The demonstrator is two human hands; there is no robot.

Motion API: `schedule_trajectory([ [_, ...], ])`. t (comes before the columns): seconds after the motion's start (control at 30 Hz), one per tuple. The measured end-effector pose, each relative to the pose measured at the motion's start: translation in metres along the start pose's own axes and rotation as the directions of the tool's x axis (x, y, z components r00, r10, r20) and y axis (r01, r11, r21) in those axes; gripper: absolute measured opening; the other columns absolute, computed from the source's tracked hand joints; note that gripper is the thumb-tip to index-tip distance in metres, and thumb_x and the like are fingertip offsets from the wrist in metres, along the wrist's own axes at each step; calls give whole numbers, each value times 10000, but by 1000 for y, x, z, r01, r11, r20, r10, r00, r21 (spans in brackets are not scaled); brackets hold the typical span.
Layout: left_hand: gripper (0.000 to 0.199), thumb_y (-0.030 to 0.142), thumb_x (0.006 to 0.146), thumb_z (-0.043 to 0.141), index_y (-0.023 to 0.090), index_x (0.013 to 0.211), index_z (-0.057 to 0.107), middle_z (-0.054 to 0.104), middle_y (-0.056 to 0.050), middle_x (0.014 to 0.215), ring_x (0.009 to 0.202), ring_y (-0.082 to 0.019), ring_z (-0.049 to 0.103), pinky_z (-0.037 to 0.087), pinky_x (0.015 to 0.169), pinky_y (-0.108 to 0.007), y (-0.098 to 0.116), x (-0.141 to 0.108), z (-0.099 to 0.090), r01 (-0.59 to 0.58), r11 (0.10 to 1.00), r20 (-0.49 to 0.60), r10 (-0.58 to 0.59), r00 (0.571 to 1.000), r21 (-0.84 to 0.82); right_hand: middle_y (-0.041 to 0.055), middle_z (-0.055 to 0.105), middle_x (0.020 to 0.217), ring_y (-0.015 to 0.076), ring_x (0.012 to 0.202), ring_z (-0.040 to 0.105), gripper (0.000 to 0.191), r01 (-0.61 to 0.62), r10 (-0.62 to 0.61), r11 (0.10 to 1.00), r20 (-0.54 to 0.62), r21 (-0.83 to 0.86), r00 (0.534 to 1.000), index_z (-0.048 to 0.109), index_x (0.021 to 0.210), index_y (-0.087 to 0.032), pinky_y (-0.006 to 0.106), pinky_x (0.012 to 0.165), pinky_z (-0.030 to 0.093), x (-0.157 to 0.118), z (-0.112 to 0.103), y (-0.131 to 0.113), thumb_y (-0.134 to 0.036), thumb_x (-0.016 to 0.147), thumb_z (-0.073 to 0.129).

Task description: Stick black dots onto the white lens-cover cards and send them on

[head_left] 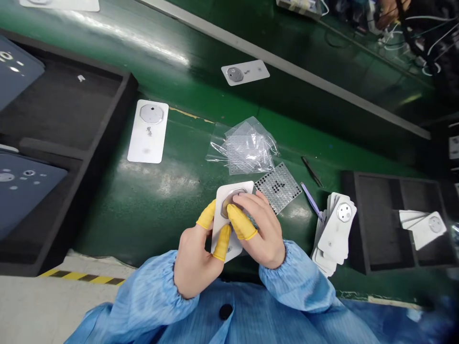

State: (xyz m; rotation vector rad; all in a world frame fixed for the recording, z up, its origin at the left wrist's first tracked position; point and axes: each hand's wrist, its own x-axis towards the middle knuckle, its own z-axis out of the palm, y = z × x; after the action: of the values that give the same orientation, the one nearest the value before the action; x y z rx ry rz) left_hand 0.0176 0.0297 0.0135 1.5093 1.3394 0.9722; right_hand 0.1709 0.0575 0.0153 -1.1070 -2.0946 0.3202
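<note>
At the near edge are the blue smock (229, 310) and its gathered cuffs, with the pale floor (32, 301) and a strip of yellow-and-black tape (82, 277) showing at lower left. The worktop (161, 205) is glossy dark green, scuffed, its finish worn along the edges.

Just over its near side, the left hand (197, 265) pinches a white panel (220, 220) between capped thumb and forefinger, along the panel's left side. The panel is tilted, lying between both hands. The right hand (263, 236) comes from the other side, its yellow-capped thumb and bare fingertips close together over the round part near the panel's top; whether they pinch a small piece there I cannot tell.

To the right, similar panels lie in an uneven pile (337, 234), beside a black tray (380, 200) holding a few more. Past the hands come a clear sheet with black dots (278, 186), purple tweezers (311, 201), dark tweezers (311, 171) and crinkled clear bags (247, 145). At left, a loose panel (147, 143) lies near a larger black tray (107, 124) with dark-blue panels (28, 191).

Farther off, another panel (247, 72) lies before a pale rail (251, 50); beyond it are tangled cables (394, 38) and a blurred co-worker's hand (392, 10).
</note>
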Motion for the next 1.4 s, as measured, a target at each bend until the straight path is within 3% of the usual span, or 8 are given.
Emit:
schedule_trajectory([
  [0.2, 529, 108, 775, 573, 170, 1297, 518, 757, -65, 970, 711, -188, 728, 568, 601, -249, 2, 1, -3, -20, 992, -63, 28, 998, 122, 198, 476, 1412, 321, 1335, 442, 513, 67, -68, 998, 34, 8, 997, 451, 1356, -135, 536, 976, 527, -6, 3, -3, -110, 851, 538],
  [0.4, 336, 154, 789, 545, 173, 1122, 585, 734, -35, 716, 542, -176, 680, 517, 487, -249, 5, 5, -2, -94, 948, -47, 113, 992, 303, 198, 506, 1389, 319, 1297, 490, 519, 68, -68, 998, 30, -1, 997, 449, 1362, -147, 539, 967, 535, 0, 3, -2, -109, 853, 542],
  [0.63, 97, 158, 735, 543, 196, 820, 572, 660, -7, 558, 485, -187, 663, 511, 447, -253, 1, 3, -4, -125, 916, -48, 154, 987, 382, 219, 465, 1418, 353, 1377, 367, 516, -14, 38, 993, 199, -121, 979, 418, 1382, -105, 578, 998, 493, -3, -2, -9, -123, 873, 499],
  [0.87, 216, 111, 701, 599, 176, 905, 625, 746, -34, 732, 582, -187, 708, 575, 531, -252, 2, 3, -5, -68, 986, -41, 75, 996, 150, 202, 338, 1502, 328, 1393, 340, 579, -24, 12, 998, 186, 66, 983, 346, 1436, -104, 550, 1041, 469, -8, -4, -4, -105, 866, 445],
  [1.07, 430, 158, 801, 651, 221, 1217, 563, 768, -36, 907, 719, -195, 738, 620, 610, -260, 8, 6, -4, 94, 944, -31, -110, 994, -315, 114, 416, 1476, 296, 1353, 424, 494, -144, 146, 962, 9, 233, 989, 402, 1422, -206, 551, 1064, 453, -11, -7, -5, -166, 930, 416],
  [1.17, 437, 263, 827, 665, 202, 1236, 526, 764, -57, 862, 673, -203, 731, 622, 568, -278, 5, 11, -3, 201, 833, 36, -213, 976, -515, 85, 484, 1433, 263, 1288, 513, 482, -349, 418, 842, -89, 411, 904, 422, 1404, -257, 481, 1015, 521, -13, -2, -7, -200, 930, 489],
  [1.23, 354, 309, 818, 682, 183, 1137, 594, 756, -67, 858, 652, -193, 718, 609, 557, -265, 2, 15, -3, 193, 819, 47, -199, 979, -540, 81, 621, 1290, 223, 1126, 645, 505, -454, 540, 696, 10, 556, 841, 408, 1408, -267, 393, 881, 610, -14, 3, -9, -221, 922, 537],
  [1.4, 194, 303, 857, 639, 149, 958, 702, 718, -30, 685, 545, -135, 647, 532, 484, -197, -6, 20, -3, 128, 897, -44, -161, 986, -424, 36, 758, 948, 174, 805, 741, 442, -495, 597, 414, 183, 764, 781, 510, 1323, -241, 288, 668, 650, -13, 10, -12, -286, 893, 600],
])
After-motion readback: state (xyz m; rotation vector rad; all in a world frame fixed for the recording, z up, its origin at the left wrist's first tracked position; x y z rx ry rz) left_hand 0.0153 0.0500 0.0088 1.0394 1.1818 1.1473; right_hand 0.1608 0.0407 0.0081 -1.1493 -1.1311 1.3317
